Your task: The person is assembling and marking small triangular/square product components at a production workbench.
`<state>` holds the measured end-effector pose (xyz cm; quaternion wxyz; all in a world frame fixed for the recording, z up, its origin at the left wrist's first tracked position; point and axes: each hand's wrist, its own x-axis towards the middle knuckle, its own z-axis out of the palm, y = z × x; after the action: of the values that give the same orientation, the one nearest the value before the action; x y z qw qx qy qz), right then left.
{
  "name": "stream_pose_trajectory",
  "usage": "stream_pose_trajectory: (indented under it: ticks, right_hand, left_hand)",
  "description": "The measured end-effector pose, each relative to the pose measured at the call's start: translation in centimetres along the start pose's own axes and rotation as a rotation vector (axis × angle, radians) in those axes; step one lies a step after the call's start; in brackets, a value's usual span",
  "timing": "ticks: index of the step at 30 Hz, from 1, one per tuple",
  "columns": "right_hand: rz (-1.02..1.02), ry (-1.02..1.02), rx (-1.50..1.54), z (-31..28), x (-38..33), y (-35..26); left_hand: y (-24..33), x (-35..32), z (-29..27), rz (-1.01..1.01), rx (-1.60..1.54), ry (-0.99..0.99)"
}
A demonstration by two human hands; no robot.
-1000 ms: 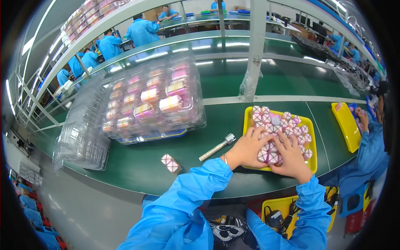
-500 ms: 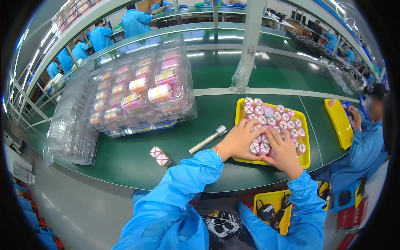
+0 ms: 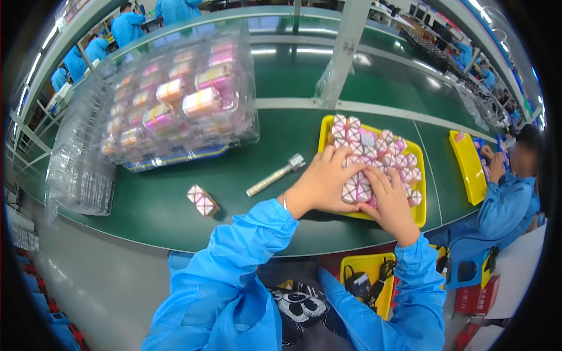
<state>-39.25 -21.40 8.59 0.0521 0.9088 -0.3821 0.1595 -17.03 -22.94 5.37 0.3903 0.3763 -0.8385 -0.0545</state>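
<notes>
Pink battery packs (image 3: 353,132) with white, cross-marked ends stand close together in a yellow tray (image 3: 421,215) in front of me. My left hand (image 3: 325,180) reaches over the tray's left edge, its fingers curled round the packs at the near-left corner. From the other side, my right hand (image 3: 391,202) rests on the same cluster, fingers bent over the tops and thumb low at the near side. Between both hands some packs (image 3: 356,190) are gripped; the fingers partly hide them. A pair of packs (image 3: 202,200) lies alone on the green table to the left.
A pale rod-shaped tool with a metal head (image 3: 276,174) lies left of the tray. Stacked clear plastic trays with packs (image 3: 175,99) stand far left, beside empty ones (image 3: 82,152). A metal post (image 3: 345,52) rises behind. At right, a co-worker (image 3: 508,187) sits near another yellow tray (image 3: 468,167).
The whole view has shifted, so everything appears farther up and left. Both hands stay on the packs at the tray's near side, with little visible change in their grip.
</notes>
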Motion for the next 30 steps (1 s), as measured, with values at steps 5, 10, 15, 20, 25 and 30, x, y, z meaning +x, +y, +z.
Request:
stream_pose_trajectory:
  ticks: [5,10,15,20,25,30]
  right_hand:
    - [-0.013,0.001,0.043,-0.7,0.8,-0.7]
    - [-0.061,0.031,0.100,-0.1,1.8,0.2]
    - [-0.040,0.085,0.260,0.3,1.9,0.4]
    - [-0.142,0.142,0.218,-1.0,3.4,-1.0]
    - [-0.242,0.164,0.322,-1.5,6.8,-5.0]
    - [-0.396,0.234,0.426,0.9,10.7,-10.6]
  left_hand:
    - [0.6,-0.3,-1.2,-0.007,0.051,0.042]
    - [0.1,-0.2,-1.4,-0.027,0.031,-0.005]
    - [0.0,-1.0,-0.9,-0.028,0.015,0.020]
    - [1.1,-1.7,-3.4,-0.065,0.034,0.053]
    - [2.1,-3.8,-9.9,-0.142,0.107,0.069]
    - [2.1,-8.4,-15.7,-0.280,0.258,0.047]
